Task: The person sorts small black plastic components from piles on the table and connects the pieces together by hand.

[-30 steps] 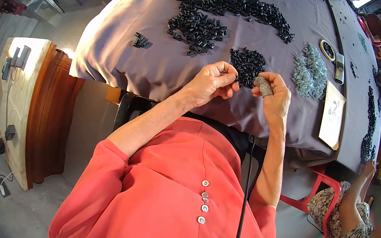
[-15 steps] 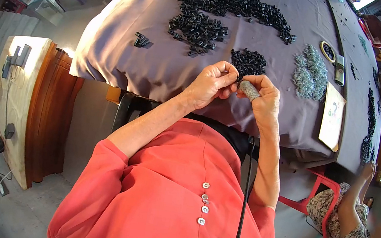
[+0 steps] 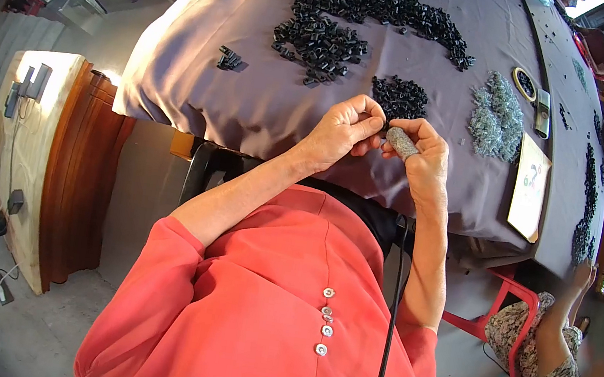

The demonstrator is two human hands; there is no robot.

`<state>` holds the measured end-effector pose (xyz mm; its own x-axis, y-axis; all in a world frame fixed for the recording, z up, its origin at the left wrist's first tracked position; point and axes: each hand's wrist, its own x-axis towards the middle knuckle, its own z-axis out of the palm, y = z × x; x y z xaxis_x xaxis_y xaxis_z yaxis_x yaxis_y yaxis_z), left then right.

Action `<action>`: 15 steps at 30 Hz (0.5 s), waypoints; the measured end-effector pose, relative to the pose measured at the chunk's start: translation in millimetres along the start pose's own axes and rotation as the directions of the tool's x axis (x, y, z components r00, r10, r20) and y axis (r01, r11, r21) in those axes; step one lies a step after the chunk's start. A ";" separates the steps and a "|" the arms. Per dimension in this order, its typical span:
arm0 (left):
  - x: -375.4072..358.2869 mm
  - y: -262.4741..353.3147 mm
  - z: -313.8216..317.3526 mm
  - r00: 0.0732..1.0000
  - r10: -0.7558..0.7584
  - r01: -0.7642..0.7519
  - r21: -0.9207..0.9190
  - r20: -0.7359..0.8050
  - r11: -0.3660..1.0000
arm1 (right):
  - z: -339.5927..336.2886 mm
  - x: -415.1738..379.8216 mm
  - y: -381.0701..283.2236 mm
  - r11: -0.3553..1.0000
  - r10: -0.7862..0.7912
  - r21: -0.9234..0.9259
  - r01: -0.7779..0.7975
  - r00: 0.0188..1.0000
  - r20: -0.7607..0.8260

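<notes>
Left hand: the left hand (image 3: 340,129) is pinching shut on a small black part (image 3: 381,129), mostly hidden between fingertips.
Right hand: the right hand (image 3: 421,154) is closing against the left, its thumb wearing a grey finger cover (image 3: 401,143).
Position: both hands are meeting just above the desk (image 3: 204,61), near its front edge, beside a small black pile (image 3: 399,98).
Surroundings: a silvery pile (image 3: 495,122) is lying further right.
Writing: a card (image 3: 529,188) is showing marks too small to read.

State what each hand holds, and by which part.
Both hands, left hand and right hand, pinch something tiny between their fingertips; too small to identify.
</notes>
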<state>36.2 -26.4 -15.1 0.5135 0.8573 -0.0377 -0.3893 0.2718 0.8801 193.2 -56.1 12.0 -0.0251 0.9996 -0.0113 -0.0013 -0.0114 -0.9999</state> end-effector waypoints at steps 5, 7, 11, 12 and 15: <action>-0.8 1.0 1.1 1.000 -0.010 0.010 0.015 0.005 1.000 | -1.9 -0.2 -0.7 1.000 0.014 -0.002 -0.014 1.000 0.008; -1.5 2.1 1.2 1.000 -0.013 0.012 0.020 0.011 1.000 | -2.7 0.2 -0.7 1.000 0.025 -0.020 -0.024 1.000 0.017; -0.9 2.0 0.2 0.999 -0.024 0.023 0.035 0.030 0.999 | -4.5 0.3 -0.9 0.998 0.044 -0.037 -0.043 0.999 0.031; -0.8 1.6 -0.1 0.999 -0.029 0.027 0.043 0.035 0.999 | -4.7 0.3 -1.6 0.999 0.048 -0.026 -0.047 0.998 0.033; -1.7 3.3 1.8 0.999 -0.001 -0.003 0.069 0.054 0.998 | -7.4 1.1 0.0 0.998 0.057 0.007 -0.057 0.996 0.062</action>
<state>35.4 -27.7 -11.3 0.5543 0.8322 -0.0127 -0.3371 0.2385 0.9108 200.6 -54.9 12.0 -0.0875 0.9939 -0.0677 -0.0063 -0.0685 -0.9976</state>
